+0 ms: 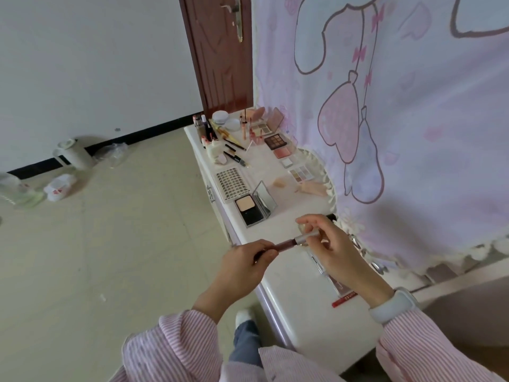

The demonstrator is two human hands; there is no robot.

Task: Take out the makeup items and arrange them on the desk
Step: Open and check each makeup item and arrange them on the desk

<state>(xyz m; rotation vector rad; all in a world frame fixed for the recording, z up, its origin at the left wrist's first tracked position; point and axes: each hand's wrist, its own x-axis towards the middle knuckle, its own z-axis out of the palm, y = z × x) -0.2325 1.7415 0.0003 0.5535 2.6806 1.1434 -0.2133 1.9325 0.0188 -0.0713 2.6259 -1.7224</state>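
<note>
- Left hand (243, 261): fingers curled round the dark-red end of a slim lip-gloss tube w/ silver cap (286, 244); grip closed on it.
- Right hand (329, 244): thumb and fingertips pinch the silver cap end; grip closed on the same tube.
- Tube held level above the near part of the white bench (303, 307), not touching it.
- Laid out toward 12 o'clock: open black powder compact w/ mirror (254, 206), tray of false lashes (232, 184), brown eyeshadow palette (276, 141), bottles and pencils at the far end.
- Red pencil (344, 297) lies at 5 o'clock of the tube, near the right wrist.
- Step (judged): item taken out, being checked or capped before placing.
- Next calls for: free spot on bench, approx. betw. compact and hands; set tube down flat so it won't roll.
</note>
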